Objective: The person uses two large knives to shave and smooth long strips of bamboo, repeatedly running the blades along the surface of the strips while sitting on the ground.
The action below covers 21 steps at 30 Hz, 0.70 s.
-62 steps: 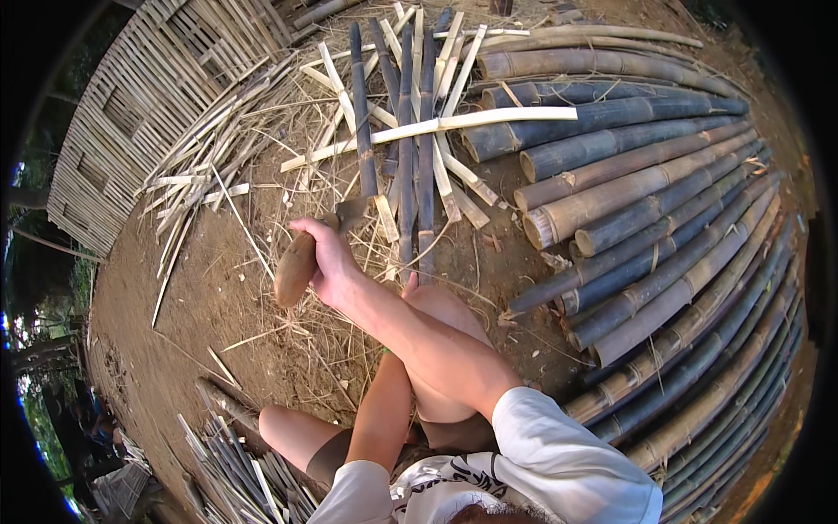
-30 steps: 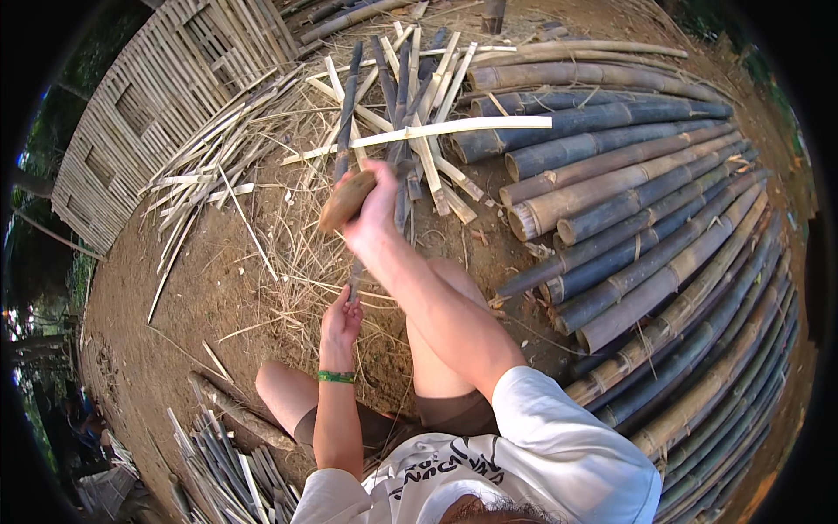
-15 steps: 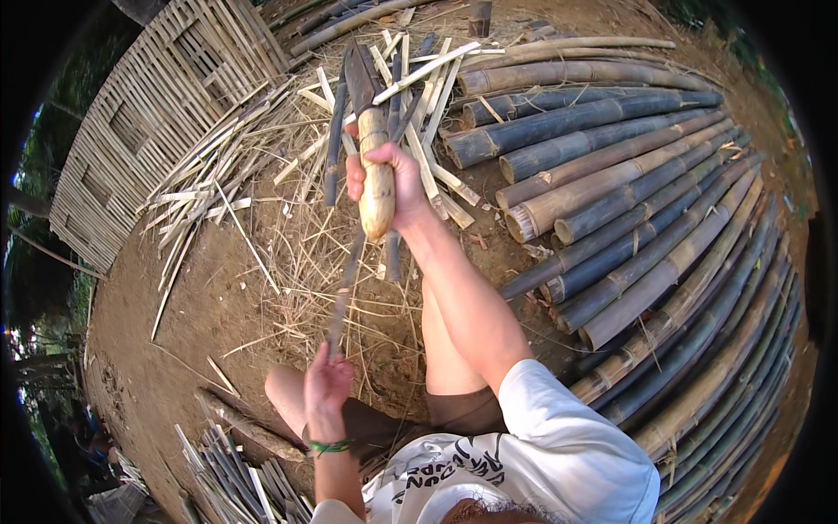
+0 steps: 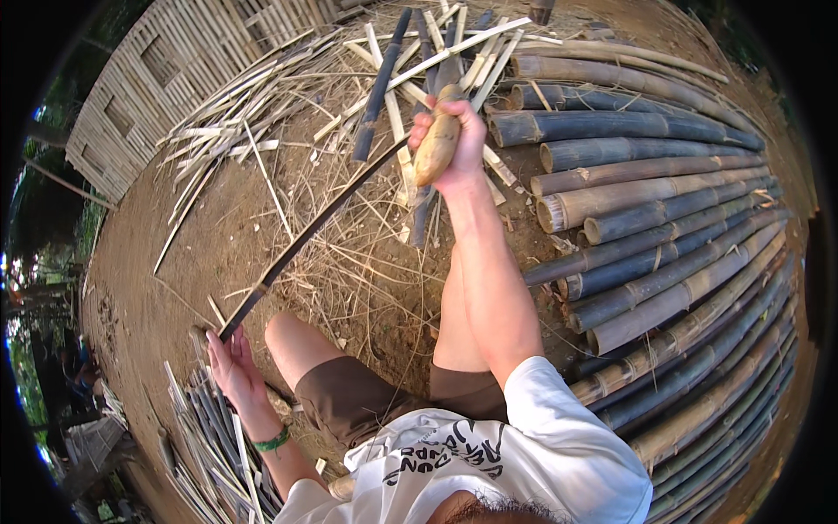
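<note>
My right hand (image 4: 464,144) is wrapped around the thick pale wooden handle (image 4: 436,148) of a large knife. The dark blade (image 4: 449,72) points away from me, partly behind pale strips. At the lower left, my left hand (image 4: 237,365) pinches the near end of a long, thin, dark bamboo strip (image 4: 316,224). The strip slants up to the right, its far end reaching my right fingers beside the knife. Whether it touches the blade is hidden by the hand.
Split bamboo pieces (image 4: 377,92) and pale strips lie around the knife, with shavings (image 4: 349,244) on the dirt. Whole bamboo poles (image 4: 628,127) are lined up along the right. A bundle of strips (image 4: 205,437) lies near my left forearm; a slatted bamboo panel (image 4: 153,96) stands far left.
My left hand has moved left with the strip's near end, so the strip now slants instead of pointing almost straight at me. The view has shifted; my right hand still grips the knife, its handle more tilted.
</note>
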Each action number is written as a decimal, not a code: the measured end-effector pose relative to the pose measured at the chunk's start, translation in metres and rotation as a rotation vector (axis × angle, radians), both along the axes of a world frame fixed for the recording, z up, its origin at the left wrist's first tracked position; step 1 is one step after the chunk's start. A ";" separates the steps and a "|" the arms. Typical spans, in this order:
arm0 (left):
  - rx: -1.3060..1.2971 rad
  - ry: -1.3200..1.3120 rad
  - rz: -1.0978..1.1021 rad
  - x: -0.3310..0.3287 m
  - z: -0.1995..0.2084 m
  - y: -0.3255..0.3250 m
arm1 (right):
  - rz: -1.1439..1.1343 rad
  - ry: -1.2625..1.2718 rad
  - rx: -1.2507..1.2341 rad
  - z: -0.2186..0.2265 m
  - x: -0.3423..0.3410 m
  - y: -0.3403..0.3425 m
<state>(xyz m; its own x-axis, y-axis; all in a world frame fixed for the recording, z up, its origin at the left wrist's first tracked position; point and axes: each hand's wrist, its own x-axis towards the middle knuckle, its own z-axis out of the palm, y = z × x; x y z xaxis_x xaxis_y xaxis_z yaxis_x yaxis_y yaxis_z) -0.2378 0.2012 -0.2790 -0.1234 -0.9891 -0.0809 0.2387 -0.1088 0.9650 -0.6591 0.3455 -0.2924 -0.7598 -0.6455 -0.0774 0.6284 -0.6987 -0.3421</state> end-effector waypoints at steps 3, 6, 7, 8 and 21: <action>-0.188 -0.010 0.063 -0.008 -0.006 0.001 | -0.003 -0.026 -0.054 0.000 -0.002 0.005; -0.187 0.033 0.138 -0.021 0.000 -0.006 | -0.031 -0.050 -0.043 0.006 0.001 0.008; -0.165 0.023 0.176 -0.029 0.003 -0.011 | -0.052 -0.047 -0.047 0.007 -0.001 0.012; -0.150 0.012 0.226 -0.034 0.012 -0.014 | -0.047 -0.048 -0.051 0.006 -0.002 0.011; -0.549 0.182 0.642 0.061 0.178 -0.190 | 0.042 -0.061 -0.079 -0.006 -0.001 -0.002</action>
